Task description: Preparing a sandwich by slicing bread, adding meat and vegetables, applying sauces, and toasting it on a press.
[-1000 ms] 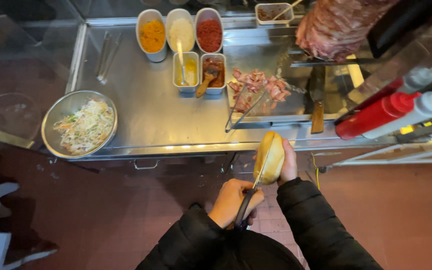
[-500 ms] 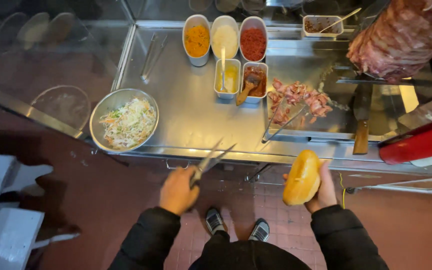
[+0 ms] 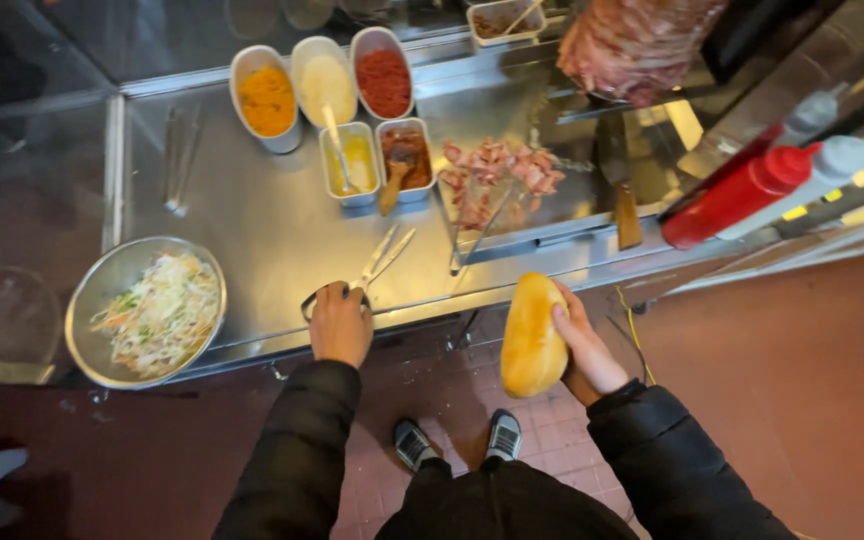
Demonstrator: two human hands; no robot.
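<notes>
Steel counter (image 3: 252, 220) seen from above. The left hand (image 3: 340, 322) is closed around the handle of metal tongs (image 3: 367, 270) lying at the counter's near edge. The right hand (image 3: 582, 340) grips a golden bread roll (image 3: 532, 335) just off that edge. A bowl of slaw (image 3: 147, 310) sits at the counter's left end.
</notes>
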